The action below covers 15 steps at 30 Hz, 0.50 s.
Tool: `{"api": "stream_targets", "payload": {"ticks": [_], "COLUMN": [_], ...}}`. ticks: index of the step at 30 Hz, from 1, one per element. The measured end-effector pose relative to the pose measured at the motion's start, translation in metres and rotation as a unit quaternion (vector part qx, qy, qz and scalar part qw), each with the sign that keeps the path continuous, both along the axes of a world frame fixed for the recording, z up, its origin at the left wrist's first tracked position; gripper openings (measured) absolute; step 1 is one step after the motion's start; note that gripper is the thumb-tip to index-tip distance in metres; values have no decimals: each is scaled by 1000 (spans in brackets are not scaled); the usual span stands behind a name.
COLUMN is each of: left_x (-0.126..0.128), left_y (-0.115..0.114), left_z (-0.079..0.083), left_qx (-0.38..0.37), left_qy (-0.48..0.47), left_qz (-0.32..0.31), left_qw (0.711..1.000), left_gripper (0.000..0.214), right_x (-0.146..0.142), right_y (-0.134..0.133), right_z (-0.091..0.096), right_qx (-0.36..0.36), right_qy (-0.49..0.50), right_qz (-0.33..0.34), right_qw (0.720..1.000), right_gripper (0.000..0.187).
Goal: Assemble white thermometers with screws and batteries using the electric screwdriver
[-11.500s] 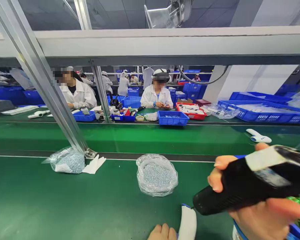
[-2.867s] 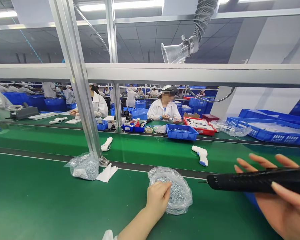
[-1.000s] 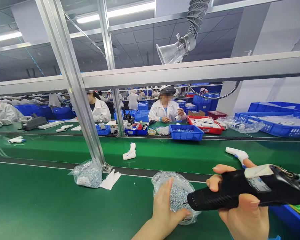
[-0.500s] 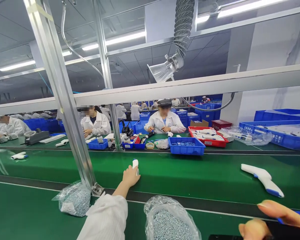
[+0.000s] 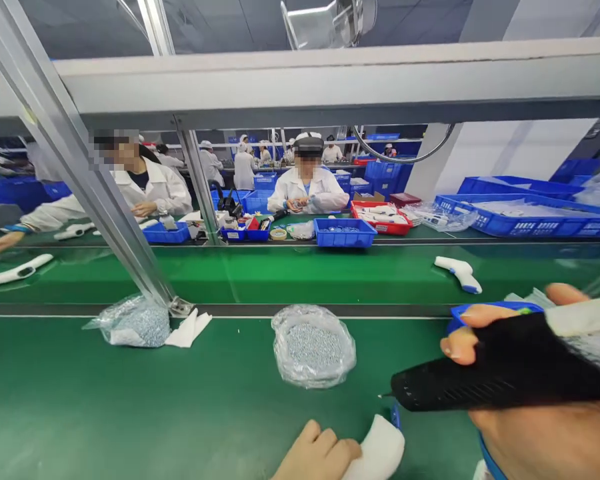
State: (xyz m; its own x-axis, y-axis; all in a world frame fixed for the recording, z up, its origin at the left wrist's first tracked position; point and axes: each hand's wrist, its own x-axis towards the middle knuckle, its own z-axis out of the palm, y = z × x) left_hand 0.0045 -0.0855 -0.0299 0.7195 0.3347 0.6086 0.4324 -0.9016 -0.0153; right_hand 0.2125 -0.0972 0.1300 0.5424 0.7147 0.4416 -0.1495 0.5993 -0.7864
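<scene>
Both hands are bare; a blue band circles the right wrist.

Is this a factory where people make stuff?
Most likely yes, an assembly line. A long green conveyor belt carries a white thermometer-shaped device, people in white coats sit at benches, and the right hand holds a black electric screwdriver.

A green bench mat carries an open clear bag of small screws just beyond the left hand's fingers. Far to their left lie a second screw bag and folded white paper. Past them, the green conveyor belt bears a white thermometer gun.
</scene>
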Motion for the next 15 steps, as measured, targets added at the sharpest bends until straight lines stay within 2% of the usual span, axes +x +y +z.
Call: {"api": "stream_targets", "payload": {"ticks": [2, 4, 6, 9, 15], "left_x": [6, 5, 0, -7, -6], "left_y": [-17, -21, -20, -17, -18], "left_z": [-2, 6, 18, 29, 31], "left_qx": [33, 56, 64, 58, 43], "left_qy": [-18, 10, 40, 33, 32], "left_qz": [6, 1, -18, -28, -30], "left_qw": [999, 998, 997, 997, 998], "left_gripper": [32, 28, 29, 29, 28], "right_x": [-10, -20, -26, -30, -32], "right_y": [-2, -1, -1, 0, 3], "right_z": [5, 6, 4, 0, -9], "right_qx": [-17, -27, -29, -36, -33], "right_qy": [0, -13, -31, -45, -65], "right_qz": [27, 35, 34, 37, 53], "right_qw": [999, 999, 998, 998, 996], "right_gripper": [78, 75, 72, 71, 70]}}
